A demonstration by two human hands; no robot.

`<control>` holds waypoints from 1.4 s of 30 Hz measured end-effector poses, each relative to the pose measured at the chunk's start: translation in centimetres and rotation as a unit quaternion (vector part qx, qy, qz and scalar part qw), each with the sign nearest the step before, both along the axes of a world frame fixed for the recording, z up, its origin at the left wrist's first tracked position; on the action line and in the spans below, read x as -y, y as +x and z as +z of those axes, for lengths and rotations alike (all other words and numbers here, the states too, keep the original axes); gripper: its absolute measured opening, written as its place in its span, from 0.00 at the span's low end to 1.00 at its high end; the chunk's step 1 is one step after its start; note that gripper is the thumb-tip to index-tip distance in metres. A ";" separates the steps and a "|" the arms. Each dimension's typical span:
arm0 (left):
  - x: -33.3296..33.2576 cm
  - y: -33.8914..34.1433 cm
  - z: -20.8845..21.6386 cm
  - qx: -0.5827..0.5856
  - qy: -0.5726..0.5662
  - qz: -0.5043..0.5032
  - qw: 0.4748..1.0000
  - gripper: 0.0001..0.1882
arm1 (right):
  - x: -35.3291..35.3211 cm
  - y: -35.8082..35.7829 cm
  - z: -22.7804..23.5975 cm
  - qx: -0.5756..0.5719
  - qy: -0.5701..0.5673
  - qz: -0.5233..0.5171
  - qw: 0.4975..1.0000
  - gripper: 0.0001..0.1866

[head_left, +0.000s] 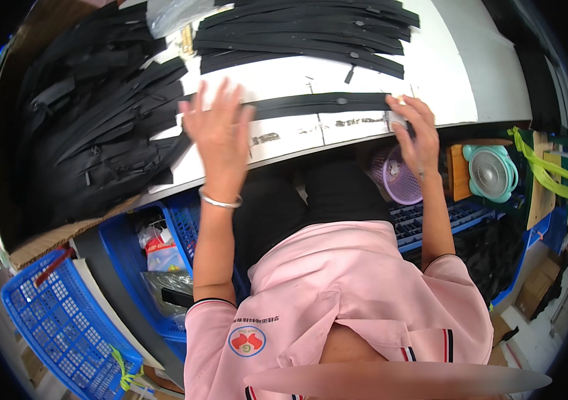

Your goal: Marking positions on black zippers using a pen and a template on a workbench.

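Observation:
A black zipper [324, 103] lies lengthwise on the white table, its slider near the middle. Over its left end is my left hand [220, 127], fingers spread and slightly blurred; whether they touch the zipper I cannot tell. At the right end my right hand [418, 133] rests its fingertips on the zipper's tip, thumb held apart from the fingers. Dark marks and lines are drawn on the tabletop [290, 130] around the zipper. Behind it lies a layered row of black zippers [304, 40], one pull hanging forward. To the left is a big heap of black zippers [104, 113].
A cardboard edge [50, 243] borders the heap. Below the table are a blue basket [64, 320], a blue crate [124, 260] with plastic bags, a lilac basket [400, 180] and a turquoise fan [490, 173]. Clear plastic [170, 17] lies at the back.

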State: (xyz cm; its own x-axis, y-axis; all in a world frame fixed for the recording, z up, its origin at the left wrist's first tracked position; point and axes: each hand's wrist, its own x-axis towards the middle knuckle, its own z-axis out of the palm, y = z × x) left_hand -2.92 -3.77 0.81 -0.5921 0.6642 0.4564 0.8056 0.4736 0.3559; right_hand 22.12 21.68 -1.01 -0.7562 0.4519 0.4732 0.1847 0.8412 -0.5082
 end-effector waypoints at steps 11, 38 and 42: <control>1.7 6.1 -1.1 0.064 -0.083 -0.039 0.994 0.37 | -2.6 2.0 -0.8 0.006 0.137 -0.054 0.989 0.14; 4.6 6.3 -2.1 0.065 -0.040 0.062 0.995 0.36 | 9.8 -11.5 4.9 -0.070 -0.388 0.089 0.915 0.11; 4.6 6.4 -2.4 0.070 -0.037 0.071 0.994 0.36 | 12.4 -15.3 4.7 -0.044 -0.462 0.111 0.879 0.09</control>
State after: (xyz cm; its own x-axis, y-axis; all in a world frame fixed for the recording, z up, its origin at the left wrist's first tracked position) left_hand 3.50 -8.34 -1.60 -0.7364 0.5984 0.3156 0.6739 0.6075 0.4205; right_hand 6.86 9.31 3.66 -0.8531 0.5200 0.0416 -0.0050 0.0715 -0.9974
